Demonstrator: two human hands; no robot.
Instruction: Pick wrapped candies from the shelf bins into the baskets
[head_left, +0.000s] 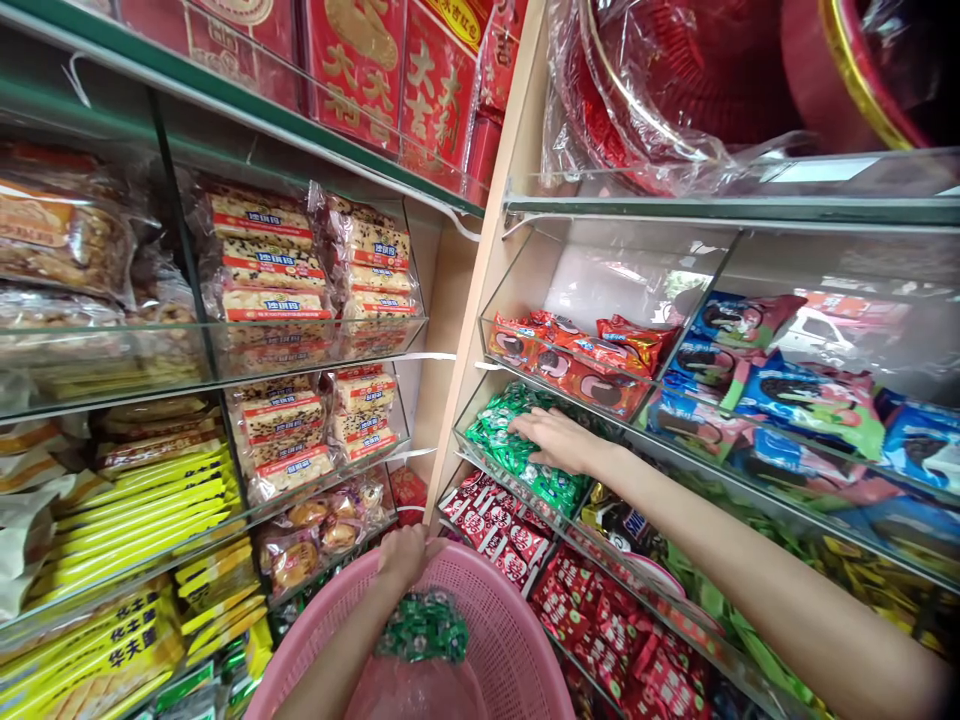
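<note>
My left hand (405, 556) is wrapped over the far rim of a pink plastic basket (517, 610). Inside the basket lies a clump of small green-wrapped candies (424, 628), near some clear plastic. My right hand (553, 440) reaches into a glass-fronted shelf bin, its fingers stretched over a heap of green-wrapped candies (491, 425) and touching the top ones. Nothing shows gripped in it, though the undersides of its fingers are hidden.
Glass fronts (517, 480) edge the bins. Below are red-and-white packets (491, 530) and red packets (600, 620); above, red-wrapped cookies (570, 360). Blue packs (810, 395) stand right. A wooden upright (469, 330) divides the shelves from nougat-like bars (274, 255) and yellow packs (142, 530).
</note>
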